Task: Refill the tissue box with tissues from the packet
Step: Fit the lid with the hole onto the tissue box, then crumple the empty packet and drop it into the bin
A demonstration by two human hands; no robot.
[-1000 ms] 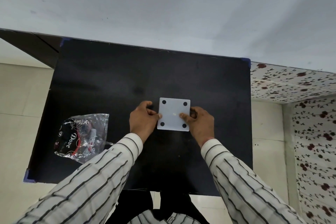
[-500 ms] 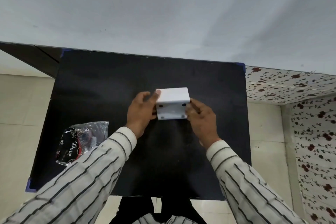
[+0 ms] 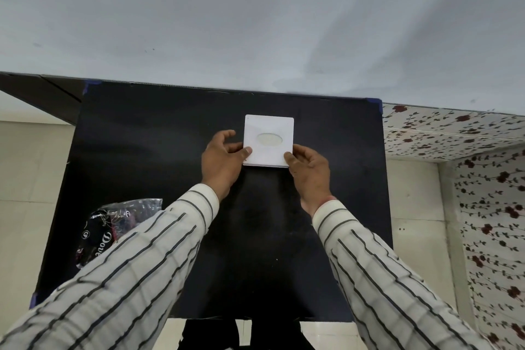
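A white square tissue box (image 3: 268, 128) stands on the black table (image 3: 147, 150), its top with an oval opening facing up. My left hand (image 3: 223, 158) grips its near left corner, thumb on the top. My right hand (image 3: 308, 169) holds the near right corner the same way. A crumpled clear plastic tissue packet (image 3: 113, 224) with dark print lies at the table's near left, partly hidden behind my left sleeve.
A pale wall (image 3: 255, 23) rises just behind the table's far edge. A surface covered in floral-patterned paper (image 3: 454, 131) stands to the right. Tiled floor (image 3: 25, 179) shows on the left.
Both hands turned the box over away from me, from its bottom with black feet facing up to its opening facing up. It now sits farther back on the table.
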